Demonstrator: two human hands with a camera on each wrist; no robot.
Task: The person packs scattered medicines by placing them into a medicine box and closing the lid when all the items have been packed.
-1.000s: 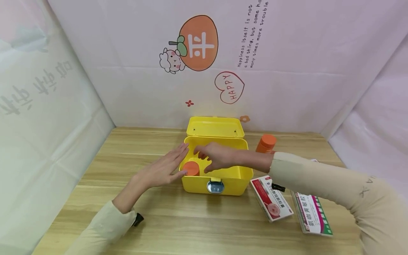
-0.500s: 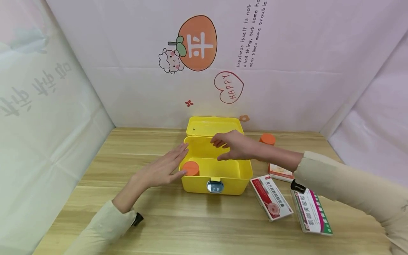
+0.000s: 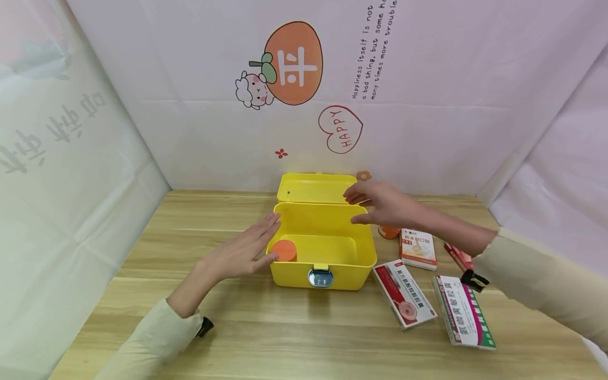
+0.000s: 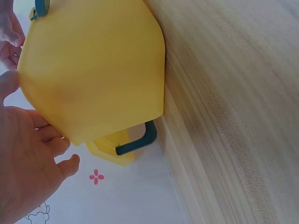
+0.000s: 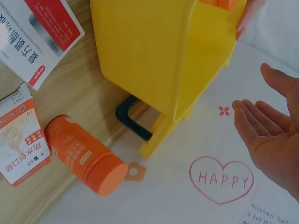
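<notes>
A yellow lidded storage box stands on the wooden table with its lid tipped back. Inside, at its left front corner, is a bottle with an orange cap. My left hand rests along the box's left rim, fingers straight; the left wrist view shows the fingertips at the edge of the box wall. My right hand hovers over the box's back right corner with loosely bent fingers, and nothing is in it. An orange bottle stands beside the box, mostly hidden behind that hand in the head view.
Right of the box lie a red-and-white medicine box, a plaster box, a green-and-purple medicine box and a red box partly under my forearm. A printed white cloth hangs behind the table.
My right hand has drawn out of the yellow box, empty, moving up and to the right. The plaster box and the red box have come into sight. My left hand stays put.
</notes>
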